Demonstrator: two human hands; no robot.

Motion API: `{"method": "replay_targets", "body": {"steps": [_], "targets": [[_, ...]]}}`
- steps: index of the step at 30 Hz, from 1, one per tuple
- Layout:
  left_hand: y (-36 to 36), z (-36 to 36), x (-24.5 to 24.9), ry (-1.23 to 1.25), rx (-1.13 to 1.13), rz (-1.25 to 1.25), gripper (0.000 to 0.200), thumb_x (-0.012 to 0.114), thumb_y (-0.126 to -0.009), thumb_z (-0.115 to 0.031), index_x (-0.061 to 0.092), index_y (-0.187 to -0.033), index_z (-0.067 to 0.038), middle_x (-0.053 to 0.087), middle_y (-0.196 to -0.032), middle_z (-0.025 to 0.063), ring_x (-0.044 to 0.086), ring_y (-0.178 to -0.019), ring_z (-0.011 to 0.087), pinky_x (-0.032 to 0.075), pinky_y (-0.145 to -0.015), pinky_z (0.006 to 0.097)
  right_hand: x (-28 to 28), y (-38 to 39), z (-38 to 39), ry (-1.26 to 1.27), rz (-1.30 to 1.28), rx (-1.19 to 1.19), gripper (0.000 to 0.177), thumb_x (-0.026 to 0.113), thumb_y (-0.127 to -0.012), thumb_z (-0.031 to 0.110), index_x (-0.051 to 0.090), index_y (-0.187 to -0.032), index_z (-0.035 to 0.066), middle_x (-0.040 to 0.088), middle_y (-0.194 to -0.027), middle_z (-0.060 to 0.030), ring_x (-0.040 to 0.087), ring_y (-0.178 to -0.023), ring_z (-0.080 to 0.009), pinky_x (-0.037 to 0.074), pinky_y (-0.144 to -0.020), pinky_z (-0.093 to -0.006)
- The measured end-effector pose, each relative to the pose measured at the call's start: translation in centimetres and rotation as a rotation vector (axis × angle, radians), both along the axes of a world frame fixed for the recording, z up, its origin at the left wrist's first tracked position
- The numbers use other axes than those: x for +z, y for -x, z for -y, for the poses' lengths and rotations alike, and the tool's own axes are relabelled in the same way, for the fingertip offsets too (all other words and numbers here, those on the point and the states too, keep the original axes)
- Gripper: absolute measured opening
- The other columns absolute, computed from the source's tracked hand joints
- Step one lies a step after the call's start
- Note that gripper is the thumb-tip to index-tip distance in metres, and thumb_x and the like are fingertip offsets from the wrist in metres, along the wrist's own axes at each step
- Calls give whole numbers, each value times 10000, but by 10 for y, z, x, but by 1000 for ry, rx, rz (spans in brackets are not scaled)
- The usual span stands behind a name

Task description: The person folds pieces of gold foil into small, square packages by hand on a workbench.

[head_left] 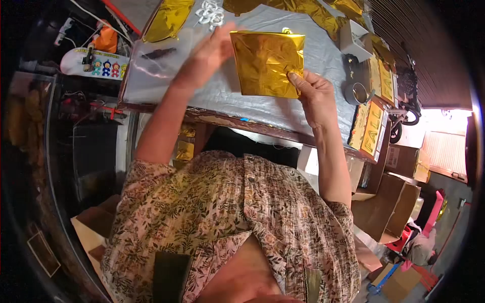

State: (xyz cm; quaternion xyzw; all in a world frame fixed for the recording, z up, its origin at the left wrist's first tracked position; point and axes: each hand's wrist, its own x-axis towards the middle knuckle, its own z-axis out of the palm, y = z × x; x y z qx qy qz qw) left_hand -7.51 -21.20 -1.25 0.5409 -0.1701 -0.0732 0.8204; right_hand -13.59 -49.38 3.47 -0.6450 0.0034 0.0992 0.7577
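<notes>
My right hand (pixel 316 91) pinches the lower right corner of a folded gold foil balloon (pixel 268 60), thumb on top. The balloon is a flat, roughly square packet, held up over the grey-covered table (pixel 328 65). Just left of its upper left edge is my left hand (pixel 207 55), smeared by motion; its fingers cannot be made out clearly. A small yellow coil (pixel 287 31) shows behind the balloon's top edge. Beyond my left hand lies a bundle of white ribbon (pixel 209 14).
More flat gold foil balloons (pixel 169 20) lie along the table's far side. At the right are a white box (pixel 355 40), a tape roll (pixel 357 93) and printed "FALL" packets (pixel 371 129). Cardboard boxes (pixel 389 207) stand lower right. A printed white board (pixel 96 63) is at the left.
</notes>
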Motion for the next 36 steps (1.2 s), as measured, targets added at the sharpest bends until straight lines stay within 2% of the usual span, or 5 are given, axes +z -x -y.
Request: {"method": "replay_targets", "body": {"steps": [2, 6, 14, 22, 36], "targets": [[14, 12, -2, 442, -350, -299, 591, 564, -1073, -450, 510, -1447, 3, 633, -1391, 94, 569, -1342, 205, 436, -1162, 380, -4, 5, 1, -164, -62, -1, 196, 731, -968, 85, 759, -1110, -47, 777, -1035, -73, 694, -881, -107, 524, -820, -239], [46, 48, 26, 230, -178, -340, 430, 620, -1067, -257, 555, -1385, 24, 661, -1327, 126, 681, -1151, 199, 553, -1015, 374, -25, 13, 1, -166, -143, -45, 195, 725, -981, 99, 749, -1115, -41, 769, -1050, -76, 688, -867, -114, 527, -787, -246], [76, 68, 24, 150, -29, -231, 299, 607, -1071, -168, 643, -1287, 35, 707, -1228, 82, 674, -1107, 145, 539, -993, 329, -18, 39, -9, -84, 48, -182, 205, 725, -990, 116, 745, -1124, -38, 760, -970, -55, 672, -810, -93, 517, -756, -231], [101, 71, 20, 191, -87, -277, 290, 595, -1074, -142, 651, -1299, 32, 710, -1230, 75, 669, -1085, 131, 536, -969, 314, -11, 51, -13, -84, 83, -339, 179, 746, -991, 164, 760, -1039, -8, 664, -760, 44, 474, -557, 0, 343, -483, -180], [113, 71, 23, 113, 45, -140, 213, 714, -1007, -144, 749, -1165, -4, 763, -1094, 39, 690, -951, 97, 559, -867, 268, -11, 76, -15, -119, 148, -466, 214, 725, -1012, 221, 746, -1007, 7, 601, -722, 34, 486, -567, -48, 367, -508, -212]]}}
